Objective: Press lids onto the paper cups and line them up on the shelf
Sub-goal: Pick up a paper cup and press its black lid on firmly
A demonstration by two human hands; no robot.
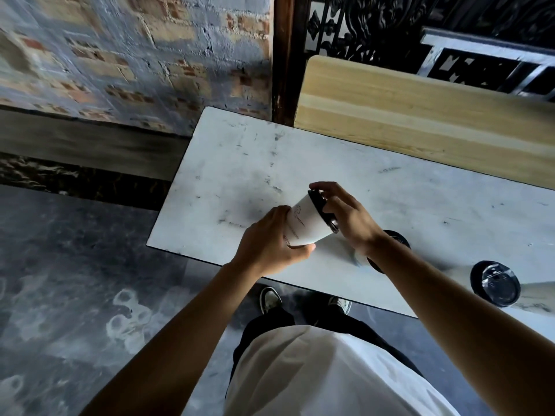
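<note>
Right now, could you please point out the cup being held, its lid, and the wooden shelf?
Cup (306, 223), head view, on its white side wall.
Lid (319, 202), head view, on its black rim.
Wooden shelf (420, 115), head view, on its bare top.

3 paper cups are seen w/ black lids on: 1 cup (303, 223) is held up in the air, 1 cup (390, 250) is partly hidden behind the right arm, 1 cup (495, 285) is by the right edge. 2 hands are seen: left hand (270, 241) & right hand (345, 214). 1 white table (300, 151) is seen. 1 wood shelf (420, 115) is seen. 2 shoes are seen: 1 (269, 299) & 1 (341, 304).
</note>
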